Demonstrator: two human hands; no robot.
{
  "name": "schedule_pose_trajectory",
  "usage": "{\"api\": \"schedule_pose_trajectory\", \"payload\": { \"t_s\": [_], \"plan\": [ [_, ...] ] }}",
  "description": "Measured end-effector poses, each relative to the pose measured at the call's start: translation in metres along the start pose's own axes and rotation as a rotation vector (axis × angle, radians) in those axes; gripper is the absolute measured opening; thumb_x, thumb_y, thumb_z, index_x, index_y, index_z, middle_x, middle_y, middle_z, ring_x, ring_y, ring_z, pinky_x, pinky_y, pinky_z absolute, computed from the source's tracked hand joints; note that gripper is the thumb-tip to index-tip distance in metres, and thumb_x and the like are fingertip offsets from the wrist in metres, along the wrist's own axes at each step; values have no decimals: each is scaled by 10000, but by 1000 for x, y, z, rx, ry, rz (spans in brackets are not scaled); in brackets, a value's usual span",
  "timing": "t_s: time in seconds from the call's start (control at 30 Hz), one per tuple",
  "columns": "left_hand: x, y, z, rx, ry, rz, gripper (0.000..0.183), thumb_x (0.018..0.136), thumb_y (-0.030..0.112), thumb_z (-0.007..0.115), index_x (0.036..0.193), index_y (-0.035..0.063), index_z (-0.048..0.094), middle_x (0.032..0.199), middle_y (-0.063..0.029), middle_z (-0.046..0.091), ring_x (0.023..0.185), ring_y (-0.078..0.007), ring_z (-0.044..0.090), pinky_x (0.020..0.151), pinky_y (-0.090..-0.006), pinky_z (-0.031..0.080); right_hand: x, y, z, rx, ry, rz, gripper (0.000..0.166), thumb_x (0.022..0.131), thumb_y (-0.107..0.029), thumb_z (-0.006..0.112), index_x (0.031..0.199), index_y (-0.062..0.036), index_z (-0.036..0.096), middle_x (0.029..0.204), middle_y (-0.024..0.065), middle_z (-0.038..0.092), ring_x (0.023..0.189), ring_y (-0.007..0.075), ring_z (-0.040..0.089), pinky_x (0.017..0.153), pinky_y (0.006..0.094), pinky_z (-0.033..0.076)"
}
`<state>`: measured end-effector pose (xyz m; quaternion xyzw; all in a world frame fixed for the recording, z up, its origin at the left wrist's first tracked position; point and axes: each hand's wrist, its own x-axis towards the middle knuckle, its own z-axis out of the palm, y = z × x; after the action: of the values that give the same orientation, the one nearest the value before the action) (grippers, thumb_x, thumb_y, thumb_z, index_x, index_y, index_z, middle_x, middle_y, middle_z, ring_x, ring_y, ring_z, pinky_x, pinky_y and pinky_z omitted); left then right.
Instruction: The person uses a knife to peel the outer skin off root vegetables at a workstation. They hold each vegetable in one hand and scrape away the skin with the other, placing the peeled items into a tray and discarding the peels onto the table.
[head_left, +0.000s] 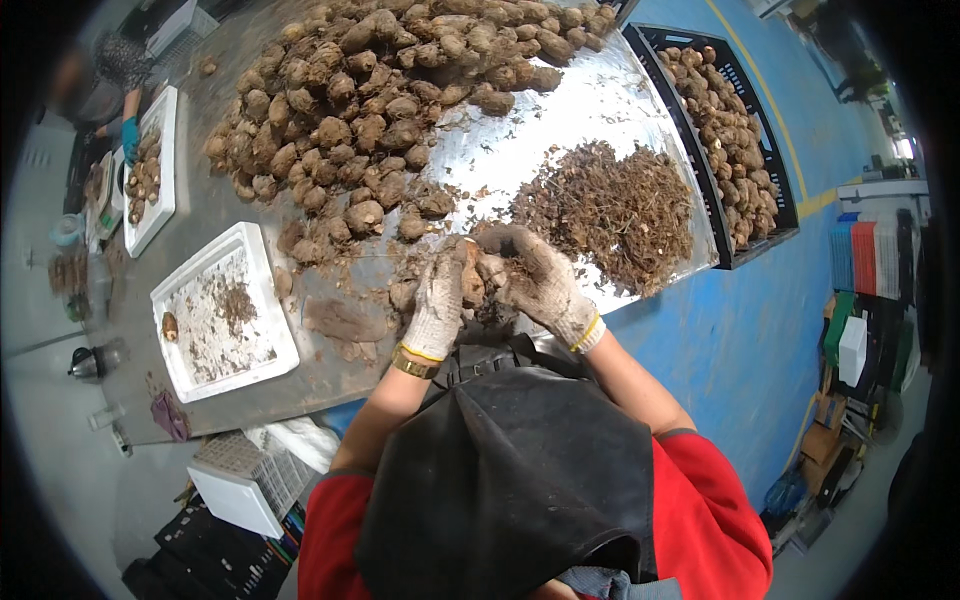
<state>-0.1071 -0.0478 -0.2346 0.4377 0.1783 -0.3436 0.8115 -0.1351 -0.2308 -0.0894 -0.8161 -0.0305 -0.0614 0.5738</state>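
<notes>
Both my hands wear soiled white knit gloves with yellow-edged cuffs. Between them, close to the table's front edge, is a brown taro corm (472, 283). My left hand (439, 296) grips its left side, fingers pointing away from me. From the right, my right hand (541, 279) curls its fingers against the corm; part of the corm is hidden behind them. Just beyond my hands lies a large heap of hairy taro corms (337, 112). Right of them is a pile of brown fibrous peelings (611, 214) on the shiny metal tabletop (480, 161).
A white foam tray (285, 337) with scraps and one corm stands to the left. Farther back, a person's teal-gloved hand (130, 140) reaches into another foam tray (166, 150). A black plastic crate (724, 244) full of corms adjoins the table's right edge. A dirty cloth (345, 319) lies near my left hand.
</notes>
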Motion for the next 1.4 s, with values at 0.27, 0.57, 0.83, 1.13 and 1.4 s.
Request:
{"api": "schedule_pose_trajectory", "payload": {
  "t_s": [0.27, 0.57, 0.83, 1.13, 1.4],
  "plan": [
    [-8, 14, 16, 355, 0, 258, 418, 1000, 218, 456, 1363, 17, 409, 1313, -147, 515, 1185, -207, 515, 1005, -335, 419, -20, -15, -8, 163, -110, 217, 173, 895, -118, 635, 1039, -25, 605, 864, 86, 648, 784, 155, 643, 695, 299, 526],
    [2, 10, 22, 313, 89, 207, 411, 1014, 281, 404, 1315, 15, 490, 1266, -107, 549, 1119, -196, 561, 920, -322, 486, -7, -51, -8, -29, -443, 432, 200, 888, -208, 650, 1008, -50, 633, 850, 119, 643, 776, 228, 654, 666, 317, 523],
    [-44, 56, 76, -194, 55, 98, 482, 966, 435, 490, 1281, 70, 485, 1199, -114, 576, 1024, -244, 620, 738, -373, 588, -28, -2, -21, 272, -28, 238, 321, 875, -104, 684, 1160, -11, 571, 1043, 85, 653, 925, 144, 618, 813, 294, 521],
    [-41, 40, 64, -354, -231, -91, 516, 1001, 424, 389, 1298, 12, 476, 1223, -179, 582, 1071, -266, 612, 847, -382, 568, -20, 10, -11, 96, -6, 38, 390, 832, -141, 705, 1183, -43, 565, 1038, 114, 640, 954, 225, 641, 808, 337, 516],
    [-50, 41, 32, -116, -68, -59, 488, 1003, 390, 404, 1399, 106, 379, 1295, -150, 543, 1057, -283, 629, 603, -353, 616, -30, 33, -50, -22, 64, 163, 430, 796, 54, 624, 1213, -32, 556, 1121, 97, 628, 1003, 195, 636, 876, 306, 515]
  ]
}}
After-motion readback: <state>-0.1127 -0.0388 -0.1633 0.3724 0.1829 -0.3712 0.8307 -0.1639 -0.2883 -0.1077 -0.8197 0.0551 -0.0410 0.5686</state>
